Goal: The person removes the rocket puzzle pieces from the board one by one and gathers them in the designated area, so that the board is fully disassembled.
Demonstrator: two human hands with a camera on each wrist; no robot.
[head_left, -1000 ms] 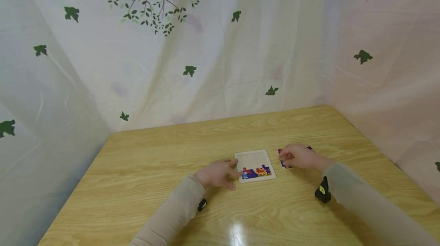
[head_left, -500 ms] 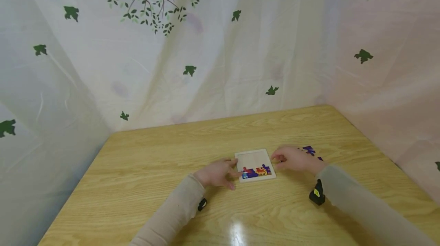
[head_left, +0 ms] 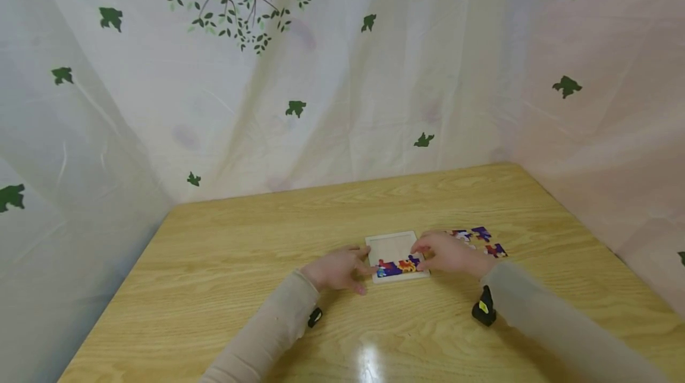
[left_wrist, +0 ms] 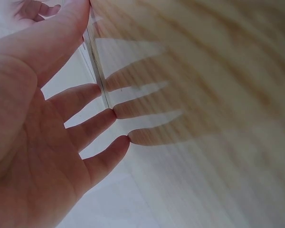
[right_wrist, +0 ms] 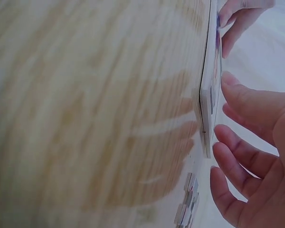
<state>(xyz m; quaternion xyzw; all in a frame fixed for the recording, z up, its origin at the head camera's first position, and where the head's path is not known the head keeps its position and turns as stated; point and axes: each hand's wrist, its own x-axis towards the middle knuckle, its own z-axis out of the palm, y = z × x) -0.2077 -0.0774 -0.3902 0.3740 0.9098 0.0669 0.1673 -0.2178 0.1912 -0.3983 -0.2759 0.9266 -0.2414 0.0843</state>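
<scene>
A shallow light-wood puzzle frame (head_left: 389,235) lies on the table. Joined jigsaw pieces (head_left: 397,267), purple, red and orange, fill its near strip; bare board shows beyond them. At its left edge rests my left hand (head_left: 338,270), fingers spread and fairly straight. In the left wrist view, its fingertips (left_wrist: 121,142) meet the shiny tabletop beside the frame's edge. My right hand (head_left: 452,253) is over the frame's right side, thumb and index finger brought together in a pinch, the puzzle piece between them mostly hidden. Its other fingers (right_wrist: 228,190) curl loosely.
Several loose puzzle pieces (head_left: 481,234) lie right of the frame, partly behind my right hand. The wooden table (head_left: 257,240) runs back to a pale curtain (head_left: 332,74) printed with leaves. A dark wrist device (head_left: 484,307) sits under the right sleeve.
My right hand has moved left from the loose pieces to the frame's right side, uncovering several pieces behind it. The left hand and the frame have stayed in place.
</scene>
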